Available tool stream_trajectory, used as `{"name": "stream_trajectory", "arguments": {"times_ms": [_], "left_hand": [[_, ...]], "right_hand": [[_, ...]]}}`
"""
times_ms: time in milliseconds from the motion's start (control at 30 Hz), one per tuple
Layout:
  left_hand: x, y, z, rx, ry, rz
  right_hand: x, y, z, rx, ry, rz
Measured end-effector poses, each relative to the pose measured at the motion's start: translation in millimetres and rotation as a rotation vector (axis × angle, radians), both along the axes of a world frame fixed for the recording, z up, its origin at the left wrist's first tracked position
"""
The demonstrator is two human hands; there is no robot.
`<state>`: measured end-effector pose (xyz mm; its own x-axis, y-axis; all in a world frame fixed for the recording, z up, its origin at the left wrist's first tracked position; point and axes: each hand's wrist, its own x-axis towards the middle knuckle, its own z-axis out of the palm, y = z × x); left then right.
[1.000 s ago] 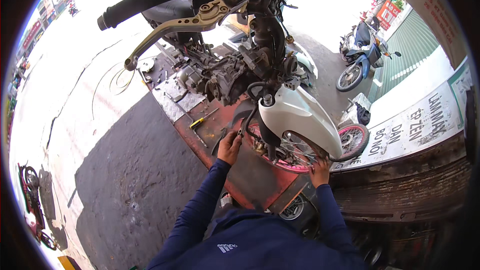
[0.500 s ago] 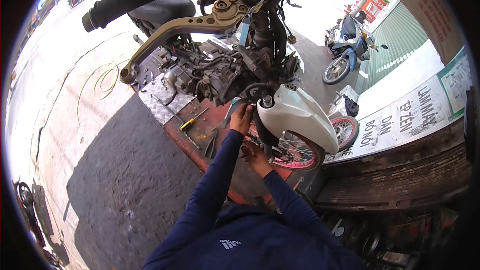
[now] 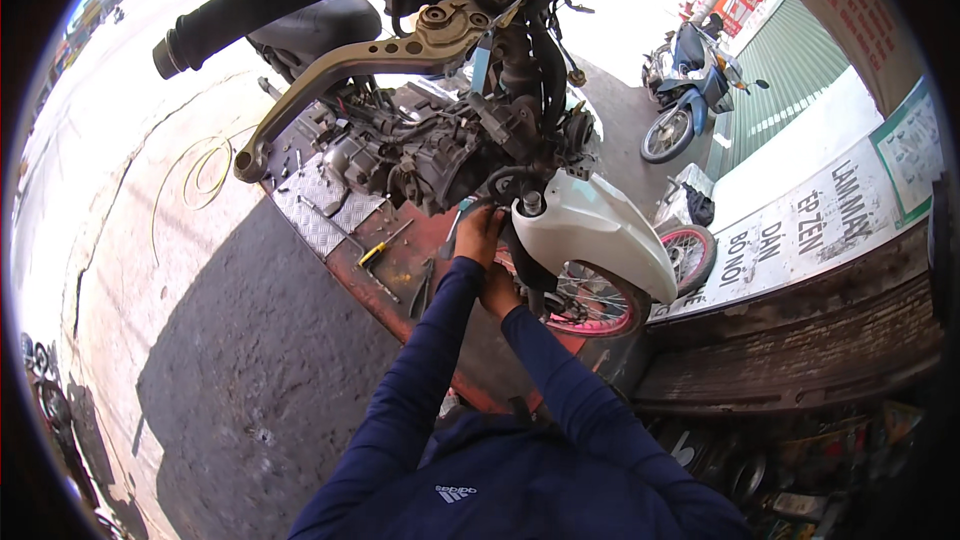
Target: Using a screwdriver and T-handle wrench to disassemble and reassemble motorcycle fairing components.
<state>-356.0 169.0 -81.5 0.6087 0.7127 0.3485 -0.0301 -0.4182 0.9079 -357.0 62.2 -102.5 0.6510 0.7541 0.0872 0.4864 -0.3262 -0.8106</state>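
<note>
A partly stripped motorbike stands before me, its white front fender (image 3: 592, 235) over a wheel with a pink rim (image 3: 603, 312). My left hand (image 3: 479, 237) is raised to the dark parts just left of the fender, below the engine (image 3: 430, 155). Its fingers are bent and pressed together; what lies in them is hidden. Close below it, my right hand (image 3: 500, 292) reaches in beside the dark fork leg, its fingers out of sight behind my left wrist. A gold brake lever (image 3: 345, 65) and a black handlebar grip (image 3: 265, 10) hang above.
On the red work platform (image 3: 400, 250) lie a yellow-handled screwdriver (image 3: 384, 244), a long T-shaped wrench (image 3: 340, 230) and pliers (image 3: 421, 288). A checkered metal plate (image 3: 318, 202) sits at its left. A yellow hose (image 3: 200, 175) coils on the ground. Another motorbike (image 3: 690, 90) is parked back right.
My right hand has moved up and left, in behind my left wrist. The left hand stays at nearly the same spot, its fingers more bent. The view has shifted slightly.
</note>
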Motion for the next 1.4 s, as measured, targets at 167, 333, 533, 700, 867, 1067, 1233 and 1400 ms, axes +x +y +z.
{"name": "stream_trajectory", "arguments": {"times_ms": [167,333,533,700,867,1067,1233,1400], "left_hand": [[-2,6,7,0.044,0.102,-0.011],[-4,10,17,0.013,0.276,-0.081],[-8,13,34,-0.023,0.333,-0.139],[1,41,56,-0.053,0.605,-0.343],[-1,63,69,0.021,0.662,-0.485],[-74,82,40,-0.856,0.101,-0.35],[-80,74,-3,-0.984,-0.414,-0.149],[-60,63,-10,-1.038,-0.587,-0.029]], "right_hand": [[-4,8,-20,-0.067,-0.505,0.1],[-10,2,-25,-0.04,-0.587,0.047],[-29,8,17,0.104,-0.252,-0.065],[-52,27,61,0.269,0.575,-0.249],[-56,23,79,0.331,0.77,-0.222],[-39,5,60,0.534,1.081,-0.292],[-4,47,38,0.894,1.358,-0.295],[8,69,34,0.988,1.243,-0.301]]}}
